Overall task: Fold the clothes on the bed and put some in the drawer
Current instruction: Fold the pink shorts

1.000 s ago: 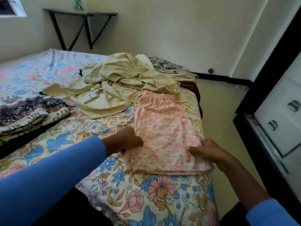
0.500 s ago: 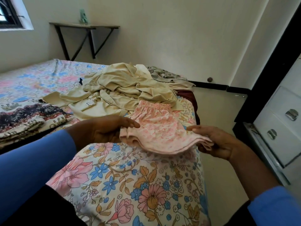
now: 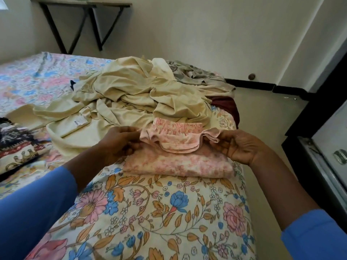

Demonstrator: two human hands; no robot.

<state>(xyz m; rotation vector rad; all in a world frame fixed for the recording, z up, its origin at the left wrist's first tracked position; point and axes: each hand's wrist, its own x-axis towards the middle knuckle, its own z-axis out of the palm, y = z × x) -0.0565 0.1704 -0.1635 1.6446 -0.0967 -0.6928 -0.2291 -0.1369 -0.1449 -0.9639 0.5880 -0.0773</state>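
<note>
A pink floral garment point(image 3: 178, 162) lies on the near right part of the bed point(image 3: 150, 212), its near end doubled back over itself toward the elastic waistband. My left hand point(image 3: 120, 141) pinches the left corner of that raised fold. My right hand point(image 3: 238, 147) pinches the right corner, palm toward me. Behind it sits a crumpled beige garment point(image 3: 131, 98), and a grey garment point(image 3: 195, 74) lies at the far bed corner. White drawers with metal handles point(image 3: 339, 156) stand at the right edge.
Folded dark patterned cloth point(image 3: 16, 145) rests at the left edge of the bed. A maroon cloth point(image 3: 227, 106) hangs off the bed's right side. A wall shelf on black brackets point(image 3: 84, 25) is at the back. Bare floor point(image 3: 262, 117) runs between bed and drawers.
Both hands lifted the near end of the pink garment off the bed and carried it away from me, folding it over toward the waistband. The camera view tilted slightly.
</note>
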